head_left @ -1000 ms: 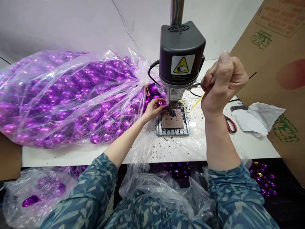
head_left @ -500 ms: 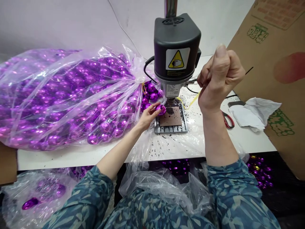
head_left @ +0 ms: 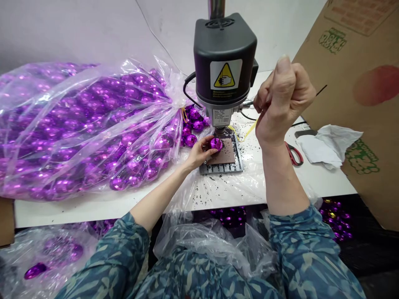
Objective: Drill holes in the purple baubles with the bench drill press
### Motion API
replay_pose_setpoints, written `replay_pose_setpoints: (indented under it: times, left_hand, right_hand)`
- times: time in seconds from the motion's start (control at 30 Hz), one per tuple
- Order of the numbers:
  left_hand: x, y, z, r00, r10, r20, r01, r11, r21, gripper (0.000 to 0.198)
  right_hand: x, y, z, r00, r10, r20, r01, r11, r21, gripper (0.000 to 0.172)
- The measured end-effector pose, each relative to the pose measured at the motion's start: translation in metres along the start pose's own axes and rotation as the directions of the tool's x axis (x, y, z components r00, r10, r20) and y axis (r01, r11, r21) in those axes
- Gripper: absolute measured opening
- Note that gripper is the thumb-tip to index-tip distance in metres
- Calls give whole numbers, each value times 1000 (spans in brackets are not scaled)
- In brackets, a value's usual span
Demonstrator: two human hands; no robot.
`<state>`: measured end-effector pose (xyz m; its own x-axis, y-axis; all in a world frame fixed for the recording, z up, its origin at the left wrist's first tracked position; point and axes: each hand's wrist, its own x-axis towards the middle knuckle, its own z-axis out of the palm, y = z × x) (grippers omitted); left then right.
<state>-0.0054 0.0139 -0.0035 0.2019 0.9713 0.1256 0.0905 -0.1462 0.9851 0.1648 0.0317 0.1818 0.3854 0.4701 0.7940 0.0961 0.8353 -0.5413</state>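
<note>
My left hand (head_left: pixel 201 153) pinches a shiny purple faceted ball (head_left: pixel 216 144) between thumb and fingers. The ball sits under the chuck of a black bench drill press (head_left: pixel 225 62), over a brown square board (head_left: pixel 227 153) on the slotted metal base (head_left: pixel 218 168). My right hand (head_left: pixel 283 99) is closed in a fist, raised at the machine's right side beside a thin metal lever; the part inside the fist is mostly hidden, and it looks wrapped round the lever's end. A yellow strip (head_left: pixel 250 131) hangs near that hand.
A big clear bag of purple balls (head_left: pixel 84 128) fills the table's left. Loose balls (head_left: pixel 190 140) lie by its tied neck. Red-handled scissors (head_left: pixel 294 154), crumpled white paper (head_left: pixel 326 147) and a large cardboard box (head_left: pixel 352 83) are at right. Dark chips (head_left: pixel 205 195) litter the white tabletop.
My left hand has brought the purple ball slightly right, from the board's left edge to under the drill chuck. My right fist stays at the lever. The view has shifted a little.
</note>
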Motion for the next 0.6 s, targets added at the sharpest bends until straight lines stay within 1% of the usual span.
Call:
replay_pose_setpoints:
  times: [0.07, 0.2, 0.33, 0.47, 0.6]
  left_hand:
    - [0, 1, 3, 1000, 18, 4, -18, 998, 54, 60]
    - [-4, 3, 12, 995, 95, -12, -92, 981, 169, 57]
    - [-5, -1, 22, 994, 100, -33, -96, 989, 115, 56]
    - [-5, -5, 26, 996, 86, -33, -83, 993, 85, 57]
    - [-5, -5, 25, 996, 82, -27, -80, 994, 79, 57]
  right_hand:
    - [0, 0, 0, 1000, 1, 2, -1, 1000, -2, 64]
    - [-1, 0, -1, 1000, -12, 2, 12, 1000, 5, 64]
    - [-1, 2, -1, 1000, -2, 7, 2, 999, -37, 64]
    - [-3, 5, -2, 1000, 13, 5, -13, 1000, 13, 64]
    - [-12, 4, -5, 1000, -19, -24, 20, 998, 54, 62]
